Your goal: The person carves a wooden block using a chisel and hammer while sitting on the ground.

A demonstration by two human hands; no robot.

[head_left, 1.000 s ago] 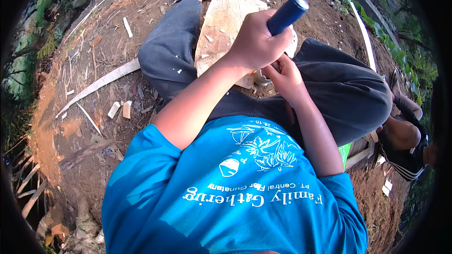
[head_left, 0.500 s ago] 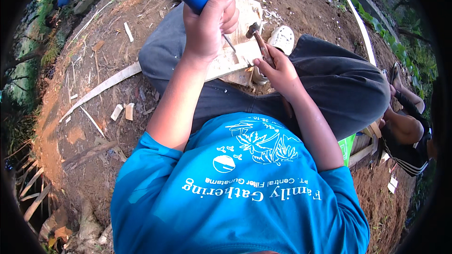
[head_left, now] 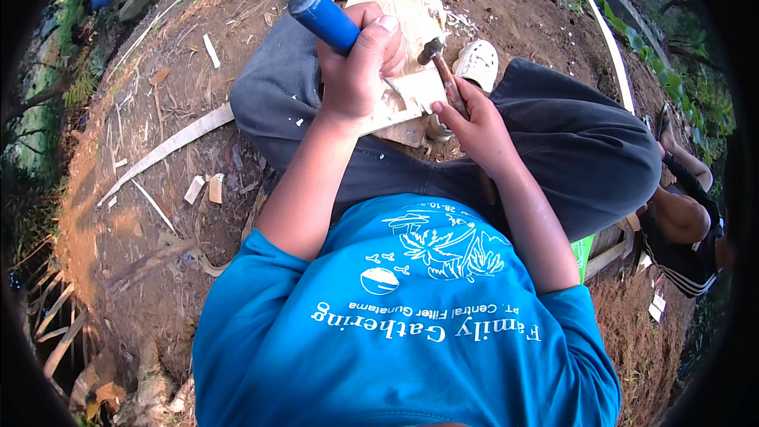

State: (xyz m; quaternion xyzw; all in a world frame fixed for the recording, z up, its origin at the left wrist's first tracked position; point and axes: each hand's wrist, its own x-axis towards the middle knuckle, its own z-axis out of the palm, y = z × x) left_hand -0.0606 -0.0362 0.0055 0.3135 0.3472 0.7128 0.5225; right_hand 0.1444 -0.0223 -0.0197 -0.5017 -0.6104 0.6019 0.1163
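Note:
My left hand (head_left: 360, 71) is wrapped round the blue handle of a chisel (head_left: 322, 19), which leans with its handle end up toward the far left. The chisel's thin blade points down at a notch in a pale piece of wood (head_left: 387, 115); whether the tip touches is hard to tell. My right hand (head_left: 481, 128) grips the wooden handle of a hammer (head_left: 432, 51), its dark metal head raised just right of the chisel blade. My right fingers are also close to the wood's right end. Beneath that piece lies a wider pale board (head_left: 415, 20).
My crossed legs in dark trousers (head_left: 565, 126) frame the wood, with light clogs (head_left: 477, 66) beyond it. Chips and long wooden strips (head_left: 178, 142) lie on the bare soil. At the right sits another person (head_left: 684, 217), near a green bag (head_left: 583, 253).
My left hand and the chisel have come slightly lower and to the right in the picture. The hammer stays beside the chisel, and more of the far left clog shows.

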